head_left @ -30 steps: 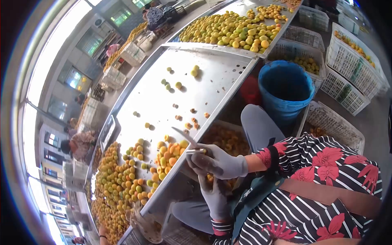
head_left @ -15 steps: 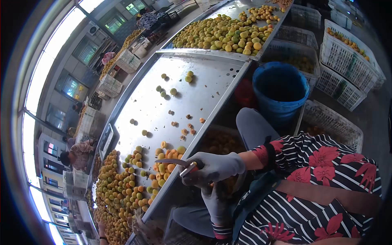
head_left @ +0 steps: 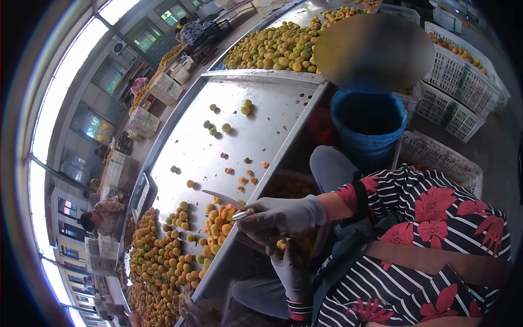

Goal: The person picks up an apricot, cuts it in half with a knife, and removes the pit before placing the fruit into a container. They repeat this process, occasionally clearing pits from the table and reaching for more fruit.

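Note:
My right hand (head_left: 286,213), in a grey glove, is closed around a knife. The knife's thin curved blade (head_left: 220,197) points left over the table's edge, and its metal-ended handle sits in the fist. Just below, my gloved left hand (head_left: 289,270) is closed on a small yellow-orange apricot (head_left: 281,243), partly covered by the fingers. Close to the blade, a pile of orange apricots (head_left: 218,226), some of them apparently cut, lies along the metal table's (head_left: 185,136) near edge.
Loose apricots (head_left: 158,250) heap at the lower left, and a larger pile (head_left: 272,49) lies at the table's far end. A blue bucket (head_left: 368,122) stands beside my knee. White crates (head_left: 463,71) are stacked behind it. A blurred patch covers the upper right. Other people sit at far left.
An apricot now shows in my left hand. The two hands are slightly farther apart, and the knife's blade tip has swung up a little. The view has shifted slightly.

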The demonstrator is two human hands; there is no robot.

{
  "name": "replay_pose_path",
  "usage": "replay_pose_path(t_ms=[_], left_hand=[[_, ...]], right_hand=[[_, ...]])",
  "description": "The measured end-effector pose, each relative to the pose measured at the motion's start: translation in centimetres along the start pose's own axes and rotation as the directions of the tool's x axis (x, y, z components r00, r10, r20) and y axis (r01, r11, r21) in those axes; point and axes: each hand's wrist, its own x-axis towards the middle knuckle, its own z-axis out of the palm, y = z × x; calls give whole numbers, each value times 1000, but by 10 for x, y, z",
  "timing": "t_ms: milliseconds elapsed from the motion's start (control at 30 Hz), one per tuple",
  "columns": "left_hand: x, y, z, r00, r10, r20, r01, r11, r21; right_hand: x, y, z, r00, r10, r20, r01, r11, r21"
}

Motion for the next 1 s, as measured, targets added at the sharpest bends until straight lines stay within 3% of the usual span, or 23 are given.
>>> replay_pose_path(t_ms=[33,67,100,133,167,200,233,333,567,633,767,833,967,1000], left_hand=[[-1,0,2,992,123,33,-127,974,188],[-1,1,4,995,100,20,-102,977,186],[1,10,9,1000,-4,-18,4,1000,-9],[1,16,10,992,-118,-52,105,973,-207],[0,18,12,993,-101,-54,86,971,-222],[2,19,14,996,-72,-55,57,969,-242],[0,21,14,991,-104,-83,81,967,-243],[1,26,15,998,-49,-35,40,970,-238],[-2,30,22,999,-35,-24,26,957,-288],[-2,29,20,999,-39,-10,35,952,-304],[-2,25,20,999,-45,-17,39,959,-280],[-4,23,21,998,-55,-18,47,953,-300],[-4,9,21,995,4,-97,-19,988,-152],[-4,10,23,992,-12,-129,-11,985,-172]], right_hand=[[-2,-6,1,999,5,45,-7,999,42],[-6,-8,5,997,8,-72,-13,998,-60],[-7,-10,6,993,-32,-117,20,994,-104],[-5,-6,6,985,-84,-151,79,996,-35],[-7,-13,10,962,-135,-237,126,991,-51],[-4,-7,6,950,-204,-235,244,957,157],[-8,-12,5,936,-272,-225,308,940,145],[-11,-19,9,899,-289,-329,338,935,103],[-15,-3,15,895,-365,-257,395,915,77],[-16,2,20,872,-412,-266,421,907,-23],[-17,9,22,881,-398,-256,427,902,67],[-19,12,26,780,-470,-413,407,883,-235],[-24,20,27,815,-451,-365,390,892,-230],[-25,22,27,838,-462,-291,369,872,-320]])
